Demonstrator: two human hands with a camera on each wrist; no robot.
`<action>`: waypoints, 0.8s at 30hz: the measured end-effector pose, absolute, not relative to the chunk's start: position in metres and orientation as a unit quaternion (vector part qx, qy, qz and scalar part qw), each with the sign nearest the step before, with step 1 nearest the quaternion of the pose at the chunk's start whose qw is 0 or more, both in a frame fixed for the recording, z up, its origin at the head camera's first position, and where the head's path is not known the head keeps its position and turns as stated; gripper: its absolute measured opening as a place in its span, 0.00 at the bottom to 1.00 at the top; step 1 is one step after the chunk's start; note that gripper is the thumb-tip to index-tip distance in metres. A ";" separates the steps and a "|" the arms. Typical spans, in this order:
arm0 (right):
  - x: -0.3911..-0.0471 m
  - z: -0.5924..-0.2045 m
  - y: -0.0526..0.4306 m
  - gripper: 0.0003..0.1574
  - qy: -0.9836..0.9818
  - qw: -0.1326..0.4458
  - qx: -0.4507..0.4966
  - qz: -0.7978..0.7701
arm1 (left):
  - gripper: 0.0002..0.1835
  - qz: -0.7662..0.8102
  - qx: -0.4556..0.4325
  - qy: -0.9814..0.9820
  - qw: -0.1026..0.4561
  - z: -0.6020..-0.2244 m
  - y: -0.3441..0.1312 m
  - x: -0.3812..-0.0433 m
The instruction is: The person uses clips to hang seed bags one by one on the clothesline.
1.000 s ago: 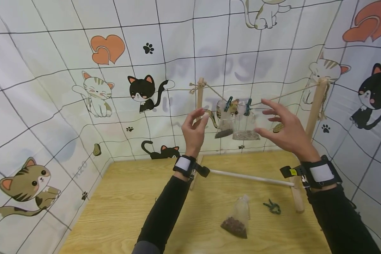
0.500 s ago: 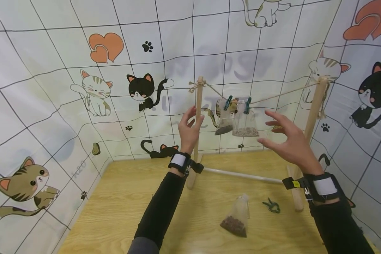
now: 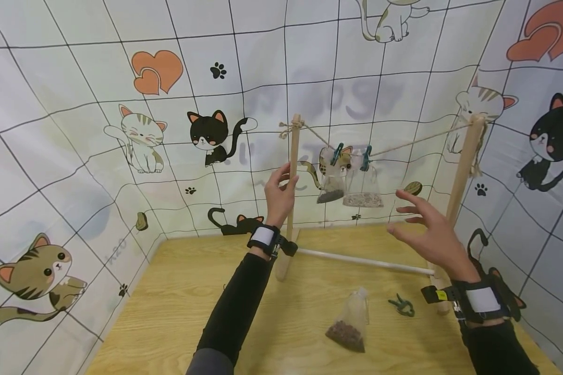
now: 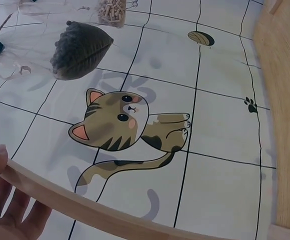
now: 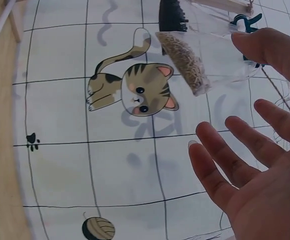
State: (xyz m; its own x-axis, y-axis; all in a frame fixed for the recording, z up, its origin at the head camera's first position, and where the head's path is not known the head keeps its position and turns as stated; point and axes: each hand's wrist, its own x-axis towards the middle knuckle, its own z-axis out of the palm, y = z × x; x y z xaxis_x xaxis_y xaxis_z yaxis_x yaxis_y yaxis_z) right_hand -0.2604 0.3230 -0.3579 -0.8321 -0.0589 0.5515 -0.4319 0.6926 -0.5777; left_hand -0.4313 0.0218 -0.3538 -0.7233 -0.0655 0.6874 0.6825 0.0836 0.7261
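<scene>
- Left post [image 3: 294, 151] is gripped between the left hand [image 3: 279, 202]'s thumb and fingers.
- Nothing's held by the right hand [image 3: 429, 237], fingers spread; pale-filled bag [image 3: 363, 199] and dark-filled bag [image 3: 331, 196] are clipped up left of its fingertips.
- Blurry wall lettering [image 3: 358, 105] can't be read.
- Both hands are cut off in wrist views.

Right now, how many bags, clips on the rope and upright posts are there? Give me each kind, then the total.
Bags: 3
Clips on the rope: 2
Posts: 2
Total: 7
</scene>
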 end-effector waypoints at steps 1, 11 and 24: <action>-0.260 -0.361 0.324 0.52 -0.884 0.251 0.136 0.371 | 0.22 -0.634 -0.228 -0.676 0.297 -0.354 0.022 -0.432; -0.256 -0.393 0.333 0.50 -0.889 0.219 0.109 0.388 | 0.20 -0.616 -0.236 -0.680 0.321 -0.342 0.023 -0.418; -0.259 -0.441 0.344 0.51 -0.914 0.144 0.110 0.364 | 0.19 -0.622 -0.229 -0.683 0.306 -0.329 0.020 -0.405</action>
